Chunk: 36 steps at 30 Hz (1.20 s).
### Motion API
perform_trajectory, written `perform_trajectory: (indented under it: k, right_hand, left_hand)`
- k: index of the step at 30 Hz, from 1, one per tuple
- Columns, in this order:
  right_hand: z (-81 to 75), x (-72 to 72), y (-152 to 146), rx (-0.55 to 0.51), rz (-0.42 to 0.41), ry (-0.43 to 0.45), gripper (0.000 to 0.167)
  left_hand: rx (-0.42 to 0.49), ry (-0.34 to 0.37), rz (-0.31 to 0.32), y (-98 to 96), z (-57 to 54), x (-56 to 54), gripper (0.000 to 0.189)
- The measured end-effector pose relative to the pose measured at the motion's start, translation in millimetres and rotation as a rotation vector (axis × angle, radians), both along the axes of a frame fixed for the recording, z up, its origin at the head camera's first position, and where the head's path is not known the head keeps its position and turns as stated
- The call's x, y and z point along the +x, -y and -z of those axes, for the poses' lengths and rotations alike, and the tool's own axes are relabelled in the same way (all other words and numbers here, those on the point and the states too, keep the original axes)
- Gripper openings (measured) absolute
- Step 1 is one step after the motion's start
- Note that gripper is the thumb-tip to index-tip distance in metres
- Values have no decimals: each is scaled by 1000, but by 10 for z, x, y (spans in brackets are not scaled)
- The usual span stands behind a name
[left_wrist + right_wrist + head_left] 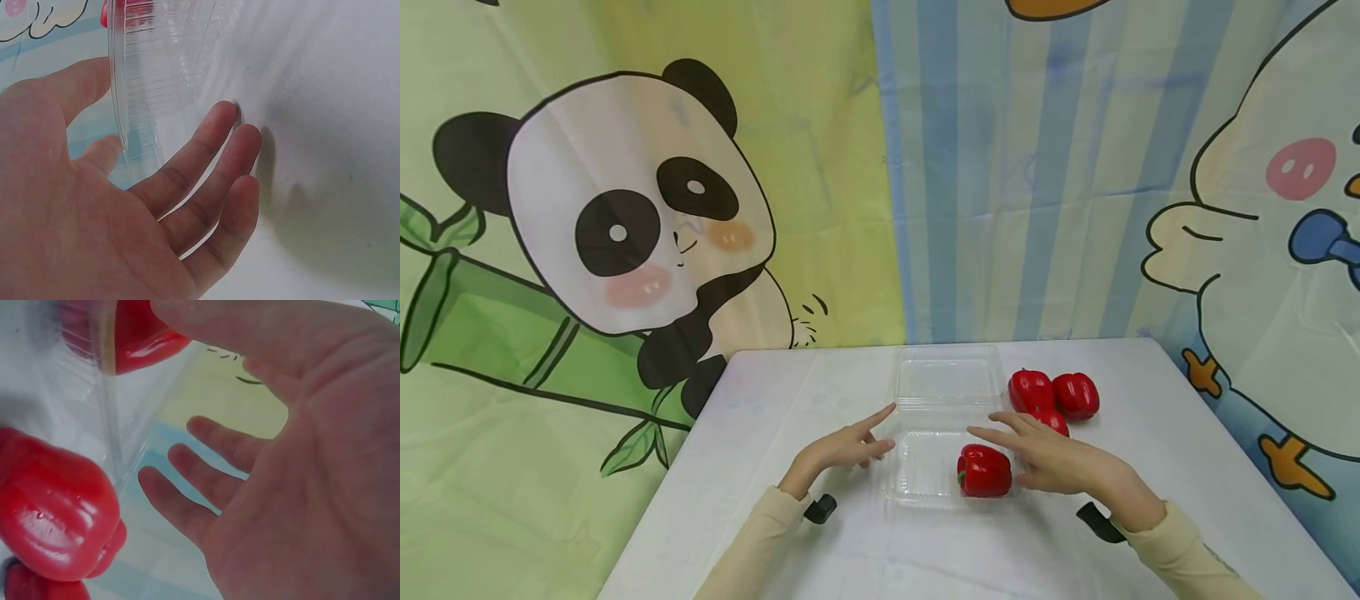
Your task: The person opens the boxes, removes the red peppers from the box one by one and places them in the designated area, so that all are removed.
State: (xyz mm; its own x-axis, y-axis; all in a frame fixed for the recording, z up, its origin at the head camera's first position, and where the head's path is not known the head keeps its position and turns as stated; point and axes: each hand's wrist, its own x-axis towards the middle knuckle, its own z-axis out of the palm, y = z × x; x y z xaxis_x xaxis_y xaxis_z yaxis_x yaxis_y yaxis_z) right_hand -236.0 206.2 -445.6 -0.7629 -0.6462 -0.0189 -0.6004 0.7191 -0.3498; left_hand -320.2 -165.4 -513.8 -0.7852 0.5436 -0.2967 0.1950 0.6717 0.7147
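A clear plastic clamshell box (923, 463) lies unfolded on the table, its lid (949, 379) toward the back. One red bell pepper (987, 472) sits in the right part of the near half. My left hand (842, 450) is at the box's left side, fingers loosely extended, thumb by the rim (117, 94) in the left wrist view; whether it touches is unclear. My right hand (1060, 458) reaches over the box's right edge with its fingers spread. Its thumb is close to the pepper (140, 344) in the right wrist view; contact cannot be told.
Beyond my right hand, three more red bell peppers (1077, 396) are clustered right of the lid. The white table (820, 383) ends at a cartoon-printed curtain (820, 208) at the back. Black wrist bands (820, 508) circle both wrists.
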Motion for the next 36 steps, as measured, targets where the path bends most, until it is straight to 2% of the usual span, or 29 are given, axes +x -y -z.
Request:
perform_trajectory:
  k: [4,9,16,20,29,36]
  right_hand:
    - [-28,-12,78,28,-23,35,94]
    - [-10,-16,155,65,-37,82,90]
    - [4,-35,210,120,-59,105,84]
    - [-6,-60,259,169,-67,125,88]
    - [38,-100,385,285,-4,183,99]
    - [98,-121,394,305,20,182,102]
  left_hand:
    - [-3,-2,-3,-3,-1,-3,73]
    - [-4,1,-8,-10,1,-1,73]
    - [6,2,-6,-10,18,-6,74]
    - [3,-3,-7,-3,39,-18,74]
    - [0,5,-12,5,87,-39,73]
    - [5,14,-16,8,66,-32,73]
